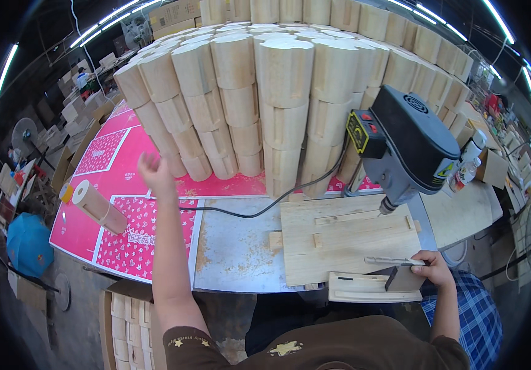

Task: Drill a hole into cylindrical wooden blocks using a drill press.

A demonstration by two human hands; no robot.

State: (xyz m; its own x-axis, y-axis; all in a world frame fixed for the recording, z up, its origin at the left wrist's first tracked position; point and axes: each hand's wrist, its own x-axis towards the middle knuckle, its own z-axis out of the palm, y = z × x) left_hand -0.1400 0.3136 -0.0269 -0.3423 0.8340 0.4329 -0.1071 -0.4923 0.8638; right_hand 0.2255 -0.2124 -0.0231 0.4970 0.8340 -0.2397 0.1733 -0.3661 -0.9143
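My left hand is raised over the pink printed sheet, slightly blurred, its fingers apart with nothing in them. To its left stands a pale wooden cylinder with a hole in its top. My right hand is closed around a flat grey-brown piece, whose exact kind I cannot make out. A thin light rod reaches leftward from those fingers. Below the flat piece lies a shallow pale wooden tray-like part at the table's front edge, beside a wooden board with small strips fixed on it.
A black drill press stands over the board, its chuck pointing down. Its black cable crosses the sawdust-strewn table. Tall stacks of wooden cylinders rise at the back. A box of wooden pieces sits below the table at left.
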